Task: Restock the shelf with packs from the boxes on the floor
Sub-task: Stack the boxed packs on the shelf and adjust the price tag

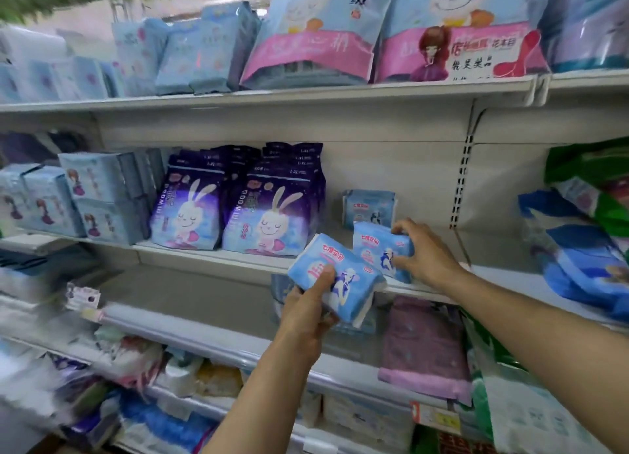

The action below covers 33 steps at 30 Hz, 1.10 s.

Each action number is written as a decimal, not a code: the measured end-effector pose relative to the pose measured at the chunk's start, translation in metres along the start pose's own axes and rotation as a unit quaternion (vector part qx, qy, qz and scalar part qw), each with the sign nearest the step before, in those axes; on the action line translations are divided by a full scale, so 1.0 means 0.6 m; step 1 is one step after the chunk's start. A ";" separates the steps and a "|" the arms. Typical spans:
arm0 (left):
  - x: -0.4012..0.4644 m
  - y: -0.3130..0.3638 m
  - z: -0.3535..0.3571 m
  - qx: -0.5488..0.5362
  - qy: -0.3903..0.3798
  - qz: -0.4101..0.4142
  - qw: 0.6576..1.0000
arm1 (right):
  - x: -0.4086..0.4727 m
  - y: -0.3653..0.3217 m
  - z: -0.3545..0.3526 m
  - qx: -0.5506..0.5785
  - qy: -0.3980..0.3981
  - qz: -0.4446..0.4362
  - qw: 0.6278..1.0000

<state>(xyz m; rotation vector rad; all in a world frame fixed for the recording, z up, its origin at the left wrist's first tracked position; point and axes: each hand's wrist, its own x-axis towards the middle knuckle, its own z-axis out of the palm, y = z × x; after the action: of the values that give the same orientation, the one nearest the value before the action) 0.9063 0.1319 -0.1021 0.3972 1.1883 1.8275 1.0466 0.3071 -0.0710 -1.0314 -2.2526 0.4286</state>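
This is looking like a shop aisle: white metal shelves (pixel 306 96) are running in tiers on slotted uprights (pixel 463 181), carrying rows of identical packaged goods, purple rabbit-printed bags (pixel 269 215) standing side by side, pale blue packs (pixel 190 48) lining the tier above, and a price tag (pixel 435 418) sitting on a lower shelf's front edge.

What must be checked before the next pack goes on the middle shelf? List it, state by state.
1. Right hand grips its light blue pack: ok.
2. Left hand grips the second pack: ok.
3. Bare shelf space beside the standing matching pack: ok.
4. Purple rabbit packs clear of that gap: ok.
5. Right-hand pack upright: not ok, tilted.
6. Boxes on the floor: cannot tell, out of view.
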 end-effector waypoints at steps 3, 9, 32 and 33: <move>0.028 0.008 0.024 -0.010 0.003 -0.010 1.000 | 0.046 0.010 0.013 -0.010 -0.009 -0.019 1.000; 0.082 0.021 0.050 -0.007 -0.002 0.012 1.000 | 0.122 0.032 0.037 -0.073 -0.008 -0.013 0.997; 0.144 0.009 0.092 -0.045 0.017 0.028 0.998 | 0.233 0.062 0.058 -0.237 -0.030 -0.046 0.970; 0.143 0.008 0.090 -0.046 0.019 0.028 0.998 | 0.233 0.060 0.053 -0.242 -0.040 -0.036 0.969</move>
<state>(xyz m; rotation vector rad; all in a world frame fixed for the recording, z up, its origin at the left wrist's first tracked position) 0.8927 0.2314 -0.0882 0.3484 1.1243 1.9380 0.9754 0.4362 -0.0579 -1.1776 -2.5229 -0.1276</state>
